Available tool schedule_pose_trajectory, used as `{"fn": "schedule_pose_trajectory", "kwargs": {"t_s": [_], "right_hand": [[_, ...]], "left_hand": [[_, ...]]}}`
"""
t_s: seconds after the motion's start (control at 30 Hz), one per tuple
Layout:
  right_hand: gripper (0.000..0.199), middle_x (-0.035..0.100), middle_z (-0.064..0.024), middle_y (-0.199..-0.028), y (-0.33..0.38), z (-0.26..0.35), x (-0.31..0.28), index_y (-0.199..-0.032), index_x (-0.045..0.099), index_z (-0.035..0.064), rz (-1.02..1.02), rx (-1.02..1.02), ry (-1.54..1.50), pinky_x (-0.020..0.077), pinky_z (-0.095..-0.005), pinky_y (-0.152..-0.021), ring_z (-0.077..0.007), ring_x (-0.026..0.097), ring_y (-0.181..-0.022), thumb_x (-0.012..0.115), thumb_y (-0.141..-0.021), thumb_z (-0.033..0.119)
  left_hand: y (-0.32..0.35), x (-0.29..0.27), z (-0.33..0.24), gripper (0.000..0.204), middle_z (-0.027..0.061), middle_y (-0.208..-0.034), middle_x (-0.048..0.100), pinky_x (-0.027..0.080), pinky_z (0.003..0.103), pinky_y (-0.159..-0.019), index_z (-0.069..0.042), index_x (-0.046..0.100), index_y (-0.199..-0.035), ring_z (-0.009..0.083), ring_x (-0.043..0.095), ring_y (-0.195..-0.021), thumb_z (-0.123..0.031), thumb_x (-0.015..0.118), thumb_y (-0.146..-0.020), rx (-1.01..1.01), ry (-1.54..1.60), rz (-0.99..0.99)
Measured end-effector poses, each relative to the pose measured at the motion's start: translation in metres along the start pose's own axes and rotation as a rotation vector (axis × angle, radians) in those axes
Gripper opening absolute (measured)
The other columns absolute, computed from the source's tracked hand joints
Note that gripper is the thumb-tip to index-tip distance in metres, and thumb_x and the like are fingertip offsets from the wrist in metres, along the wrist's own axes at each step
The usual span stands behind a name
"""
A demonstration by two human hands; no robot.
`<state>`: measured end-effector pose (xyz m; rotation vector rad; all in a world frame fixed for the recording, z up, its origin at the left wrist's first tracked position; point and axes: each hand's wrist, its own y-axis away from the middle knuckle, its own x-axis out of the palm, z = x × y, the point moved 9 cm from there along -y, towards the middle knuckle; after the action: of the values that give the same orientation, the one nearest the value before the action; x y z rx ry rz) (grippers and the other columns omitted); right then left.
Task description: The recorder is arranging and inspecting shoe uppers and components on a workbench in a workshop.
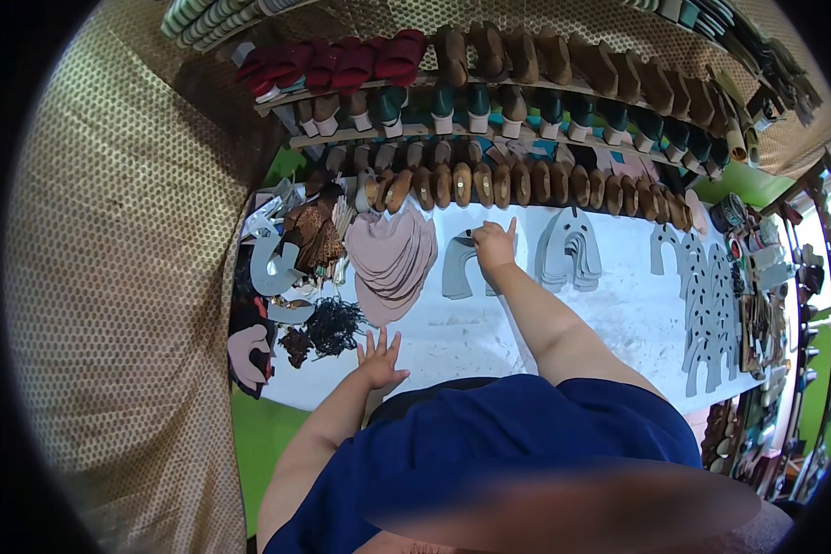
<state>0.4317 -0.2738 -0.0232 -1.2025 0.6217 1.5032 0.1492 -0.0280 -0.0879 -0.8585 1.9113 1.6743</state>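
Observation:
My right hand (pixel 495 246) reaches across the white tabletop to a grey arch-shaped piece (pixel 459 268) lying flat. Its fingertips pinch the top of that piece beside a small dark spot, while one finger sticks out. The hand and forearm cover part of the piece's right side. Nearer to me, my left hand (pixel 379 362) hovers at the table's front edge, fingers spread and nothing in it. Ahead of it lies a fanned stack of pink cut pieces (pixel 392 263). To the right of my right hand is a stack of grey arch-shaped pieces (pixel 568 254).
Rows of grey cut-outs (pixel 708 305) cover the table's right end. Black tangled strips (pixel 335 326), brown scraps (pixel 316 231) and a grey curved piece (pixel 272 263) crowd the left. Brown shoe forms (pixel 503 185) line the back beneath shelves of shoes (pixel 480 103). A patterned curtain (pixel 129 277) hangs left.

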Motion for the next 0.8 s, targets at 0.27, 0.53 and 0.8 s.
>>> {"fn": "schedule_pose_trajectory", "kwargs": {"t_s": [0.27, 0.53, 0.8], "right_hand": [[0.014, 0.071, -0.0015, -0.099, 0.056, 0.012, -0.074, -0.097, 0.074, 0.0176, -0.043, -0.133, -0.252, 0.0229, -0.061, -0.116, -0.0232, 0.064, -0.104, 0.065, -0.086, 0.017], [0.017, 0.073, -0.0054, -0.088, 0.102, 0.082, -0.169, -0.098, 0.076, 0.0164, 0.412, -0.375, -0.262, 0.0479, -0.0463, -0.093, -0.0247, 0.068, -0.086, 0.068, -0.082, 0.013], [0.022, 0.073, -0.0082, -0.082, 0.143, 0.132, -0.182, -0.097, 0.077, 0.0134, 0.755, -0.414, -0.119, 0.0518, -0.0379, -0.07, -0.0246, 0.069, -0.076, 0.068, -0.078, 0.011]], "left_hand": [[0.001, 0.001, -0.001, 0.11, 0.0173, -0.164, -0.017, -0.005, 0.063, -0.116, -0.024, -0.003, -0.16, 0.0461, -0.018, -0.149, -0.062, 0.065, -0.082, 0.007, 0.009, -0.029], [0.005, 0.002, -0.001, 0.109, 0.0167, -0.165, -0.014, -0.003, 0.062, -0.117, -0.024, -0.001, -0.16, 0.0446, -0.015, -0.15, -0.061, 0.066, -0.082, 0.015, 0.013, -0.098], [0.037, 0.025, -0.014, 0.102, 0.0181, -0.166, -0.007, -0.002, 0.06, -0.118, -0.017, 0.012, -0.16, 0.0429, -0.011, -0.151, -0.063, 0.061, -0.083, 0.108, 0.024, -0.358]]}}
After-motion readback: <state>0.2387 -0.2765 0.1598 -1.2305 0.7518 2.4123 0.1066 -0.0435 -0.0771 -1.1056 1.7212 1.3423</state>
